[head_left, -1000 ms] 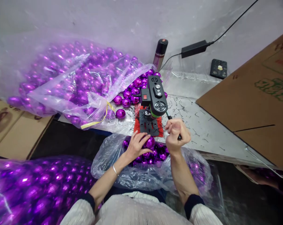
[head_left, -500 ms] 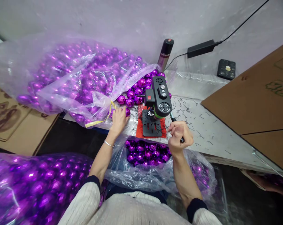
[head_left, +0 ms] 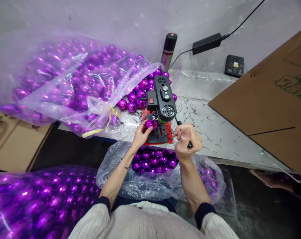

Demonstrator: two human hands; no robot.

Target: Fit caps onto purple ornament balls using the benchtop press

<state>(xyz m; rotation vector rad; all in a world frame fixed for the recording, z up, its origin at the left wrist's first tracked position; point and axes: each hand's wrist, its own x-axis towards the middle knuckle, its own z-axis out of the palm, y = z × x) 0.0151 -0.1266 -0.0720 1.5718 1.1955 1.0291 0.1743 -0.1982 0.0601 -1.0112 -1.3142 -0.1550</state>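
The left hand's (head_left: 140, 135) thumb and fingertips pinch a purple faceted ball (head_left: 151, 124), with the thumb on the side facing the person. The ball sits at 7 o'clock from the head of a black bench machine (head_left: 164, 96), over the left part of its slotted base plate (head_left: 157, 136); whether it touches the plate cannot be told. The right hand (head_left: 188, 141) is curled into a fist around the black grip of a lever (head_left: 178, 121), at the machine's 5 o'clock. A thin bracelet (head_left: 124, 164) circles the left wrist.

Taking the machine as the dial's centre, a red sheet (head_left: 170, 130) lies beneath its plate. Loose purple balls (head_left: 132, 107) cluster from 9 to 11 o'clock, beside a big translucent bag (head_left: 83, 89) of balls at 9, with a yellow tie (head_left: 97, 132) at its gathered corner. A spray can (head_left: 168, 49) stands at 12, a black power adapter (head_left: 207, 43) is at 1, and a small black box (head_left: 234, 65) at 2. At 3, dark thin scraps (head_left: 210, 126) litter the white table (head_left: 215, 147) before a cardboard box (head_left: 264, 106). At 6, an open clear bag (head_left: 140, 189) holds more balls below the table edge; another full bag (head_left: 40, 202) fills 8 o'clock.
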